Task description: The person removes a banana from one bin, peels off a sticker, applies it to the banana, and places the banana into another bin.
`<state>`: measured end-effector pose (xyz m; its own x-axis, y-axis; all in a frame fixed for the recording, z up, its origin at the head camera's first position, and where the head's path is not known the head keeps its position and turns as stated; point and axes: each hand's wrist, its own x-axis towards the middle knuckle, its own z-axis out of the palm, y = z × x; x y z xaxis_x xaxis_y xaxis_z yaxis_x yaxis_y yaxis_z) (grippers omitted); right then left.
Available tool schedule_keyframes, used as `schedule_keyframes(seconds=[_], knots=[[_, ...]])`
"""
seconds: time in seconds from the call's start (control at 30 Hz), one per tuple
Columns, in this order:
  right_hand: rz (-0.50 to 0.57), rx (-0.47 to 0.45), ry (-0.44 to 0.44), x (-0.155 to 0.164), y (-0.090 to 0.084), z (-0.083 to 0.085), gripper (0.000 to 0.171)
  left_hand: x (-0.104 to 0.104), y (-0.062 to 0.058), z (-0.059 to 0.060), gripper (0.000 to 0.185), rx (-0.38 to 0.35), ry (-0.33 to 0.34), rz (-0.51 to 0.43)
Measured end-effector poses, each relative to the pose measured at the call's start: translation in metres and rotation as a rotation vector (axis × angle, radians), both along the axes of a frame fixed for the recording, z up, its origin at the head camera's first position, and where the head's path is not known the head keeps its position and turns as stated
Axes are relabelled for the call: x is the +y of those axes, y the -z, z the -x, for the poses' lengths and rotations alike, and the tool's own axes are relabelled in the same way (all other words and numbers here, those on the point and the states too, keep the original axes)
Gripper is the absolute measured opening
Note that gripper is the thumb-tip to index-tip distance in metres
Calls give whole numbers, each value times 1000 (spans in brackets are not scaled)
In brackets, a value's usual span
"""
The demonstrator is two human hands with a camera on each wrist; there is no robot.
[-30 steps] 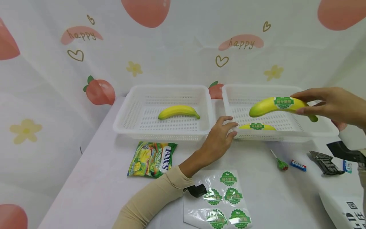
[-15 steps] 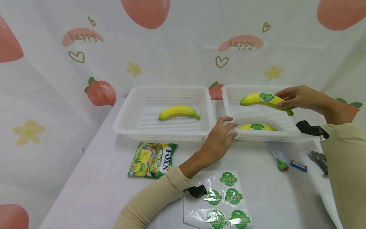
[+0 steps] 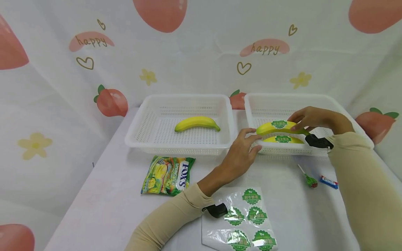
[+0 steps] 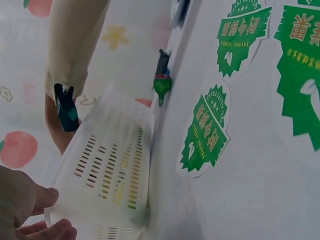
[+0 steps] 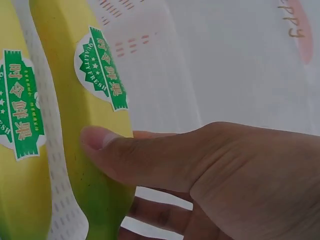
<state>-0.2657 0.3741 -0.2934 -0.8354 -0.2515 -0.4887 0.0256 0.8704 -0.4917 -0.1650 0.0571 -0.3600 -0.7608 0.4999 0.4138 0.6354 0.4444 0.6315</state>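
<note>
Gripping stickered banana (image 3: 270, 129) with right hand (image 3: 314, 118), touching basket (image 3: 282, 150) with loosely spread left hand (image 3: 241, 150); from left wrist, possibly glimpsing the banana only through slots (image 4: 134, 187).

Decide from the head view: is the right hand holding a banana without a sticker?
No, the right hand grips a banana with a green sticker on its visible side.

"What moved?"
"The right hand (image 3: 310, 119), gripping the held banana (image 3: 274, 128). A second ago both were higher and further right of the lying banana (image 3: 283, 139); now they're lower, the held banana just behind it."
"Anything else?"
"The right sleeve (image 3: 361, 188) now hides the black packet to the lying banana's right."
</note>
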Motion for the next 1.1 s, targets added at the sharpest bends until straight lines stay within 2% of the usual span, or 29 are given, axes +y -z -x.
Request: schedule_keyframes(seconds=[0.13, 0.37, 0.53, 0.67, 0.83, 0.97, 1.1], knots=[[-29, -38, -18, -4, 2, 2, 65, 0, 0, 0, 33, -14, 2, -15], [-31, -107, 2, -8, 5, 3, 66, 0, 0, -1, 34, -33, 5, -13], [-17, -125, -5, -7, 5, 3, 70, 0, 0, -1, 34, -36, 8, -14], [-12, -100, -22, -7, 3, 0, 67, -1, 0, -1, 35, -40, 13, -17], [-52, 25, -63, -12, -5, -13, 59, -1, -1, -2, 36, -53, 9, -1], [-66, 226, -81, -23, -13, -37, 52, -1, -2, -2, 36, -46, 9, 17], [-57, 427, -43, -39, -16, -66, 48, -2, -3, -2, 37, -39, 8, 32]])
